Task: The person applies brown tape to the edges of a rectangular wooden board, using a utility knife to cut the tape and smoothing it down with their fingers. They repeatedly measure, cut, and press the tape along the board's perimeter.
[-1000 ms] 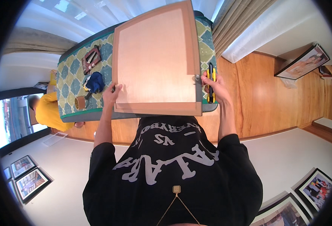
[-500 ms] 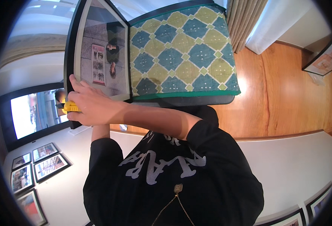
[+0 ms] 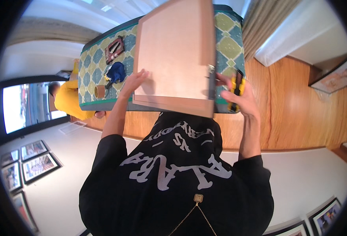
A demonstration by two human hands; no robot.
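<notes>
The picture frame stands tilted on the cloth-covered table, its bare pale wooden back facing me. My left hand grips its left edge low down, with the fingertips over the backing. At the opposite edge, beside a small metal hanger, is my right hand. That hand is closed around a yellow-and-black utility knife, and its fingertips reach to the frame's dark side. The picture side is hidden.
On the green patterned cloth left of the frame lie a dark red case with a metal tool, a navy bundle and a brown tape roll. A person in yellow is at the far left. Framed pictures hang on the wall.
The frame has turned from its picture side to its back and swung right, uncovering the tools at left. My hands have parted to opposite edges; the knife is now at the right.
</notes>
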